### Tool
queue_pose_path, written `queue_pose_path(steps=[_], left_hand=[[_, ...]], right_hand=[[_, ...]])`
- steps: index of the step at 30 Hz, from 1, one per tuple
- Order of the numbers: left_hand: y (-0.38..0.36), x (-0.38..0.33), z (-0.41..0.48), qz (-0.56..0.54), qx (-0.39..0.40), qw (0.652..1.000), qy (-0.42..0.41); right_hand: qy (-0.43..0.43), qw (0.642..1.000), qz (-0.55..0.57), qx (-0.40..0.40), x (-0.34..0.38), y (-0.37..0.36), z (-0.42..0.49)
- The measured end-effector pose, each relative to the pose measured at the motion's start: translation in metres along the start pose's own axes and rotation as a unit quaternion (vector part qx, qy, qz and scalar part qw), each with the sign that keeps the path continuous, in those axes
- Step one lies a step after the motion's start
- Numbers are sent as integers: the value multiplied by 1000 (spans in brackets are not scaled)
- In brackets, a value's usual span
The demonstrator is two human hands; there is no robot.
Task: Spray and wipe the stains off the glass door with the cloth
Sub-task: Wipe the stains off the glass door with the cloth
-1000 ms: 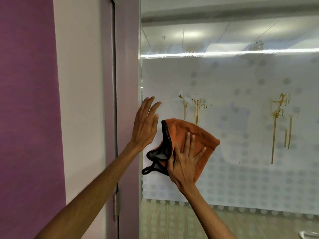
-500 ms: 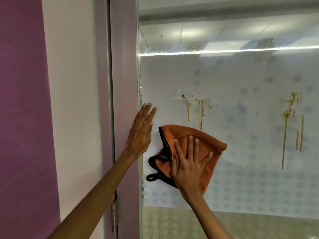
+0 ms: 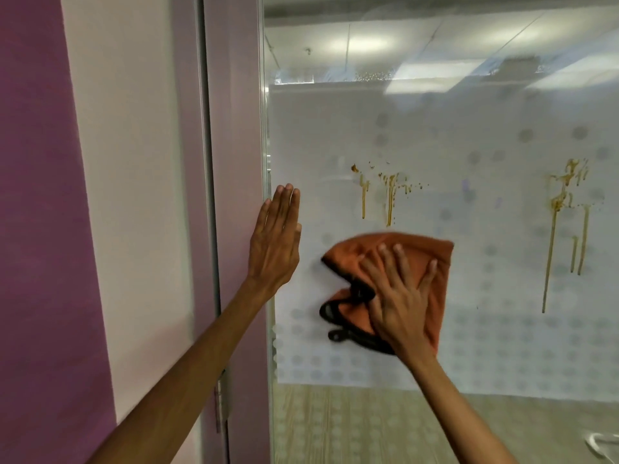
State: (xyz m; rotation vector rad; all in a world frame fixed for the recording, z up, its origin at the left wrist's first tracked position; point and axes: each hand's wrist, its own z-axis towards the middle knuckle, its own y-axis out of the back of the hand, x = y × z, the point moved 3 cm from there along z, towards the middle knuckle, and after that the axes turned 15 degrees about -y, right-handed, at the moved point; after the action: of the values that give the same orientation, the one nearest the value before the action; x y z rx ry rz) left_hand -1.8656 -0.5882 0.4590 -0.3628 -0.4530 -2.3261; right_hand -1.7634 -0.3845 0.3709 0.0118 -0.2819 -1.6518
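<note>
The glass door (image 3: 485, 329) with a frosted dotted film fills the right side. Brown drip stains (image 3: 388, 195) run down it just above the cloth, and a second, longer group of brown stains (image 3: 566, 222) sits further right. My right hand (image 3: 402, 296) presses flat, fingers spread, on an orange cloth (image 3: 432, 262) with a black edge against the glass, below the left stains. My left hand (image 3: 276, 242) lies flat on the glass by the door's left edge, fingers together and holding nothing. No spray bottle is in view.
A pale purple door frame (image 3: 231, 162) stands left of the glass, with a hinge (image 3: 222, 401) low down. Further left are a cream wall strip and a purple wall (image 3: 37, 229). A metal handle (image 3: 603, 445) shows at the bottom right corner.
My right hand has slid the cloth to the right across the glass, away from my left hand. My left hand's fingers have closed together. The view has shifted a little.
</note>
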Motion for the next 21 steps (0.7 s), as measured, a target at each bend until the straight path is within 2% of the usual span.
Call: queue_pose_path(steps=[3,5,10,13,15,18,21], left_hand=[[-5,-7,1,3,-10,999,39],[-7,-10,1,13,-16,998,65],[-5,-19,2,8,-15,996,83],[-7,-20,4,3,-17,996,88],[-8,-20,4,3,-17,996,87],[-5,-18,4,-9,-22,996,81],[2,-16,1,-37,-16,997,64]], right_hand=[[-70,997,11,-25,4,6,43],[-82,996,9,-17,11,6,41],[-24,999,-11,25,-3,13,13],[-109,994,-9,-7,4,16,70],[-135,991,-3,-11,21,12,90],[-72,997,-24,-1,30,4,56],[-4,999,-29,14,0,5,20]])
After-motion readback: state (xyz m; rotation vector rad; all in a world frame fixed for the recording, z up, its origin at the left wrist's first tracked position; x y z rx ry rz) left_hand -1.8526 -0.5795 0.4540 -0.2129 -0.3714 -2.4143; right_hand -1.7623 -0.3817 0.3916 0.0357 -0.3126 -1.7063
